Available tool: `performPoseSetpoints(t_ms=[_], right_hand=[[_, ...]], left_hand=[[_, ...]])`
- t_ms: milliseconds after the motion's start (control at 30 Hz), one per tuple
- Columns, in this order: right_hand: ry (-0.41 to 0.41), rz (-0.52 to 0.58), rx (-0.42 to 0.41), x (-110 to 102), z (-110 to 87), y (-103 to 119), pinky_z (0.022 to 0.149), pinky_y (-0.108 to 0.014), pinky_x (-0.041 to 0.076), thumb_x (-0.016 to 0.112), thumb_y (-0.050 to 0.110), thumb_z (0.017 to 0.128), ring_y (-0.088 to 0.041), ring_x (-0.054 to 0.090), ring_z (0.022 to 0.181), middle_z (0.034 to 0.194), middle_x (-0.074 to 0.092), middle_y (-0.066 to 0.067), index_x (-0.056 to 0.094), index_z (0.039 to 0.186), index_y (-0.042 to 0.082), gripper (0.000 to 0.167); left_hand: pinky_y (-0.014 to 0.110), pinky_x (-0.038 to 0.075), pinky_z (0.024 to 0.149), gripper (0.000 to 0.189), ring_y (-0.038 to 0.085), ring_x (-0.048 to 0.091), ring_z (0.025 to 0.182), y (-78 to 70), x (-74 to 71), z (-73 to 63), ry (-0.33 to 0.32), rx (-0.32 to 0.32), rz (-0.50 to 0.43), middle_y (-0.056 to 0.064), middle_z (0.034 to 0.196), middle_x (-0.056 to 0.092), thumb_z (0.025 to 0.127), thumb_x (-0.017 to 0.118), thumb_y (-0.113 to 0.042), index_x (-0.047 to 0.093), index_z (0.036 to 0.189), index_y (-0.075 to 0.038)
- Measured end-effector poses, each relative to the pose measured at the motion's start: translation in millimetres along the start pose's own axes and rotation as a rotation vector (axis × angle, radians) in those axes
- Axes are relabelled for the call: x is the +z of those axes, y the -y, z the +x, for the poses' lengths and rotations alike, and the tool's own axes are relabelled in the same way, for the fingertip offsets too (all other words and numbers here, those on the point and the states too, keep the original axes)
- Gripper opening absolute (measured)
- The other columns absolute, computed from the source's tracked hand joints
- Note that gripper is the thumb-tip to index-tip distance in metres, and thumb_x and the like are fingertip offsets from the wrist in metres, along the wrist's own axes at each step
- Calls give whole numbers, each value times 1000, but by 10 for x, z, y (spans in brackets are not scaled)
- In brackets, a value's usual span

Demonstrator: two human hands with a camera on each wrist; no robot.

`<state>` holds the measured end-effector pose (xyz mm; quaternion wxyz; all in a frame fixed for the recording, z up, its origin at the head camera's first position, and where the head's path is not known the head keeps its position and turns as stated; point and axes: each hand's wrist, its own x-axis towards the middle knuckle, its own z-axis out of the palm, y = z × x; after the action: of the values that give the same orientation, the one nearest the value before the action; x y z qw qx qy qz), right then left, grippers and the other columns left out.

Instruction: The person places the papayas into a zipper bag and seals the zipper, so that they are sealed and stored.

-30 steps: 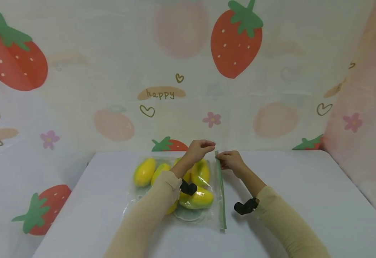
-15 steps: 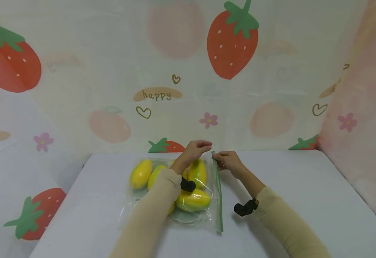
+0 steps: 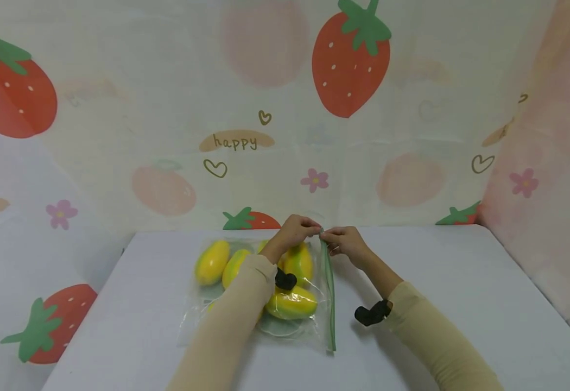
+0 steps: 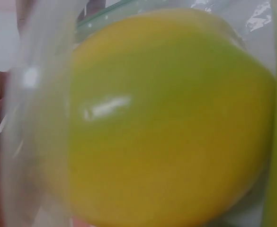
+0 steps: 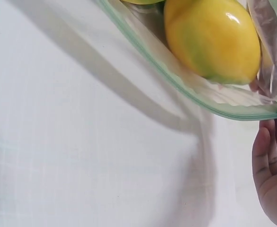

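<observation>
A clear zip bag (image 3: 309, 331) with a green zip strip (image 3: 330, 304) lies on the table, its zip edge to the right. Several yellow-green mangoes (image 3: 292, 303) are inside; one mango (image 4: 171, 118) fills most of the left wrist view. My left hand (image 3: 292, 231) reaches over the bag and pinches the far end of the zip strip with thumb and fingertips. Right against it, my right hand (image 3: 348, 243) pinches the same end from the other side. In the right wrist view the zip edge (image 5: 176, 85) bows, with a mango (image 5: 214, 42) behind it.
The white table (image 3: 441, 282) stretches to both sides of the bag. Behind it stands a backdrop (image 3: 412, 108) printed with strawberries, and similar sheets hang at left and right. Black wrist cameras (image 3: 373, 314) sit on both forearms.
My left hand's fingertips have come down from above the bag's far corner onto the zip end. The right hand keeps its hold there. The whole head view has shifted slightly.
</observation>
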<state>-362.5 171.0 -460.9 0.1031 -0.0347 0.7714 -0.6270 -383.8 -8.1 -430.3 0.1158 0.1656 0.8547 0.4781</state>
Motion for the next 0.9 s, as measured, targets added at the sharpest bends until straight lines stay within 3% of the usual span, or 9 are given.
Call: performPoseSetpoints(t_ms=[200, 500, 900], right_hand=[[-38, -16, 10, 22, -13, 8, 62, -22, 56, 66, 18, 93, -13, 60, 66, 71, 65, 6, 67, 109, -10, 32], [-112, -41, 42, 91, -47, 68, 60, -22, 55, 67, 18, 91, -13, 61, 63, 70, 65, 4, 70, 105, -8, 30], [-133, -24, 70, 122, -62, 64, 62, -21, 56, 67, 18, 92, -13, 59, 63, 72, 66, 2, 69, 107, -7, 29]], left_hand=[[35, 52, 89, 24, 23, 60, 94, -12, 25, -1, -8, -17, 14, 14, 107, 69, 97, 61, -21, 72, 106, -2], [36, 51, 92, 25, 25, 60, 101, -21, 16, 61, 12, -95, 41, 13, 109, 68, 97, 61, -23, 71, 107, -3], [38, 52, 95, 28, 28, 63, 107, 7, -1, 15, 18, -98, 37, 14, 114, 69, 97, 60, -26, 71, 113, -5]])
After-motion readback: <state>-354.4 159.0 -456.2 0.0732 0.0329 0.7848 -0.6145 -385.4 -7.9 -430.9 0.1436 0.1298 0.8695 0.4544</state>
